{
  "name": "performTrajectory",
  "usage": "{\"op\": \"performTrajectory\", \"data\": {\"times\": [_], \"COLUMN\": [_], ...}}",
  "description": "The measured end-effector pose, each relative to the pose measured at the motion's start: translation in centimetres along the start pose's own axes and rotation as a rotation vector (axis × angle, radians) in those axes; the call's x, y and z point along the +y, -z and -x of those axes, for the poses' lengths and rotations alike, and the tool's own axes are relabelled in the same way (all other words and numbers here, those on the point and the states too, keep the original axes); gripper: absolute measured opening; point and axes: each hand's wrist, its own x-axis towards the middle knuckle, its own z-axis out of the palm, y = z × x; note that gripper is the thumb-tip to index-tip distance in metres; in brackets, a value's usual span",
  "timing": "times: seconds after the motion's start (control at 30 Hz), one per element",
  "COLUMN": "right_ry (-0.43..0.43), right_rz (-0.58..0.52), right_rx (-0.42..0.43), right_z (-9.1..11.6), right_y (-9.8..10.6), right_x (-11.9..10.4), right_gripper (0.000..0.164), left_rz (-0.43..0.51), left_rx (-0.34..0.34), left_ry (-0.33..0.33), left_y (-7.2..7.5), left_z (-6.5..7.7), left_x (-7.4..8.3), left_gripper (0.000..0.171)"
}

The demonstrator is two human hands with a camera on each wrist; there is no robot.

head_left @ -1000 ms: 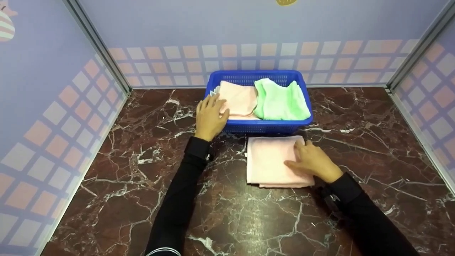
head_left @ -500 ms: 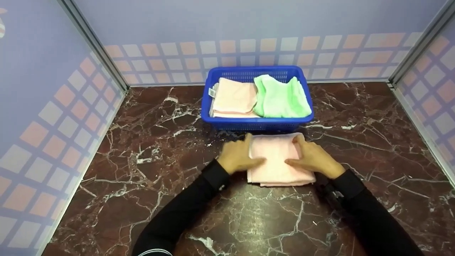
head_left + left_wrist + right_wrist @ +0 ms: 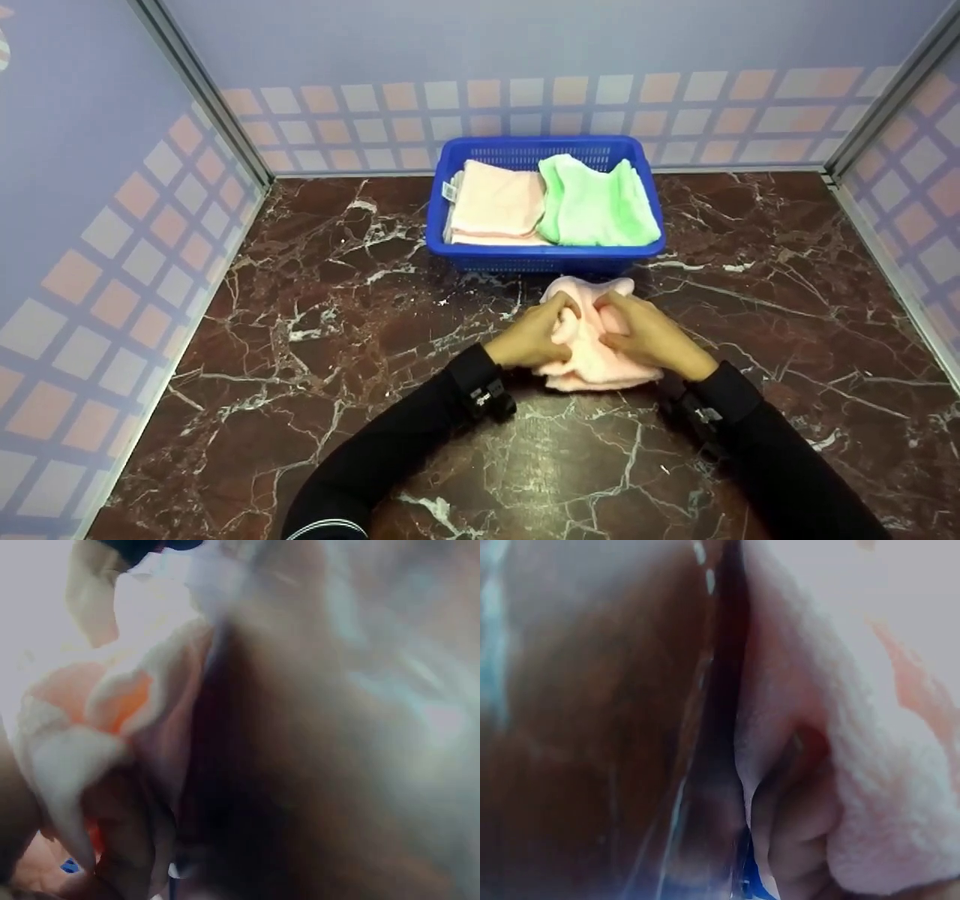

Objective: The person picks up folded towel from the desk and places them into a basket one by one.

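Note:
In the head view a pink towel (image 3: 592, 360) lies bunched on the marbled table in front of the basket. My left hand (image 3: 534, 334) grips its left side, fingers curled under a raised fold. On the opposite side my right hand (image 3: 656, 334) pinches the towel between thumb and fingers. Folds of the pink towel (image 3: 150, 637) rise beside the left fingers (image 3: 124, 832) in the left wrist view. In the right wrist view the curled fingers (image 3: 802, 832) press into the towel's fuzzy cloth (image 3: 885, 787). Parts of the fingertips are hidden by cloth.
Behind the towel a blue plastic basket (image 3: 547, 253) stands near the back wall. Inside it lie folded pink towels (image 3: 499, 199) on the left and green towels (image 3: 596, 206) on the right. Tiled-pattern panels (image 3: 480, 45) border the dark marbled table (image 3: 337, 315) at the back and sides.
My left hand has come from the basket's left rim to the towel's left side. The towel, flat and folded before, is now gathered and lifted in folds between both hands.

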Motion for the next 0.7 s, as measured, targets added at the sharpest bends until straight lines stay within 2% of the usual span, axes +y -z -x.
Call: {"op": "performTrajectory", "data": {"times": [0.13,0.3,0.47,0.57,0.7], "right_ry": [0.035,0.098,0.136,0.142,0.135], "right_rz": [-0.016,-0.049,-0.042,-0.029,-0.034], "right_rx": [0.022,0.108,0.191,0.253,0.350], "right_z": [-0.2,0.1,0.5,0.4,-0.4], "right_y": [0.7,2.6,4.2,5.1,6.5], "right_x": [-0.2,-1.2,-2.8,-3.7,-4.7], "right_gripper": [0.043,0.041,0.038,0.032,0.024], "left_rz": [-0.008,-0.025,-0.029,-0.029,-0.086], "left_rx": [0.006,0.042,0.086,0.146,0.270], "left_ry": [-0.026,-0.137,-0.244,-0.330,-0.411], "left_y": [0.8,2.0,3.0,3.7,5.0], "left_z": [0.0,0.5,0.9,1.1,1.1], "left_x": [1.0,2.7,3.5,4.0,5.0], "left_gripper": [0.056,0.057,0.056,0.051,0.033]}}
